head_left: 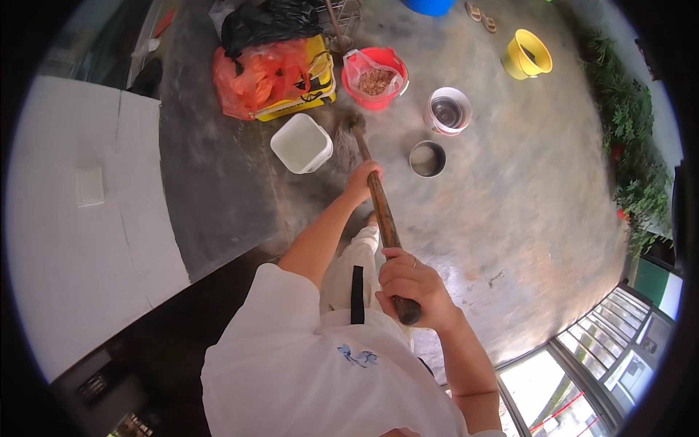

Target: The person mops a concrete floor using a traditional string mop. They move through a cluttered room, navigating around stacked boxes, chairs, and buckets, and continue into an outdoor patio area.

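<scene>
A long, worn wooden handle (382,200) slants away from my body toward the floor. My left hand (361,182) is wrapped round its far part. Closer to me, my right hand (420,285) grips it just short of the rounded butt end. The tool's far end is small and dark, close to the floor, and its kind cannot be made out. Left of that end stands a white square bucket (328,149). On its right is a round metal tin (427,159). Beyond it sits a red bucket (387,100) with a plastic bag of brownish bits inside.
A yellow and black box (320,91) under red and black plastic bags stands far left. A white bucket (460,130) holds dark liquid. Farther off are a yellow bucket (518,64), a blue tub (429,6) and sandals (480,17). Plants (637,135) line the right wall.
</scene>
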The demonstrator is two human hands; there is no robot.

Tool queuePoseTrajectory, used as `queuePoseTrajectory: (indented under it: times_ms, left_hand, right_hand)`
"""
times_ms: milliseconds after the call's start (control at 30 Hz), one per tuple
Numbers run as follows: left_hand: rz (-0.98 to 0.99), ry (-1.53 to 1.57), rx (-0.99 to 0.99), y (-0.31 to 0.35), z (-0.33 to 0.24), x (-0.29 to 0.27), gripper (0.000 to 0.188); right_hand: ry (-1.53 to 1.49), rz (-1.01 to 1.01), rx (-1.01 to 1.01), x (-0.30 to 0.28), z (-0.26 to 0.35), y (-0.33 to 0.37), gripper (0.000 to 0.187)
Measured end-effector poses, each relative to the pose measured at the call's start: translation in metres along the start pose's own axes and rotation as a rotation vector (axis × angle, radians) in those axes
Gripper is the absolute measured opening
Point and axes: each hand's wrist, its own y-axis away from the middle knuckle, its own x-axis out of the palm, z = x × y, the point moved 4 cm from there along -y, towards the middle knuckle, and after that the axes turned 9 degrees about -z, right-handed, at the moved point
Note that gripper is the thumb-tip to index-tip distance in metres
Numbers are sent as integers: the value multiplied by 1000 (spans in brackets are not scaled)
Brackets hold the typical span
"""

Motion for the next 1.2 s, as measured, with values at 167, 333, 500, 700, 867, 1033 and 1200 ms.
queuePoseTrajectory:
  times_ms: [167, 333, 500, 700, 867, 1033, 1200]
  left_hand:
    - [-4, -125, 32, -12, 10, 1, 18]
    - [56, -299, -88, 20, 0, 6, 13]
    - [25, -372, -113, 65, -14, 32, 11]
    - [160, -270, -28, 82, -45, 48, 13]
    - [184, -246, 55, 48, -83, 16, 15]
    - [162, -294, 73, 0, -69, -7, 16]
    - [-120, -348, -83, -25, -37, 19, 10]
  right_hand:
    - [-67, -111, 5, -34, -31, 25, 20]
    - [-173, -172, 27, -59, -36, 53, 18]
    - [-294, -336, 120, -88, -32, 90, 16]
    - [-285, -369, 77, -108, 13, 94, 17]
    - [-195, -224, -29, -102, 46, 66, 18]
    - [-181, -339, -58, -81, 34, 44, 17]
    - [-162, -762, 123, -63, -27, 53, 13]
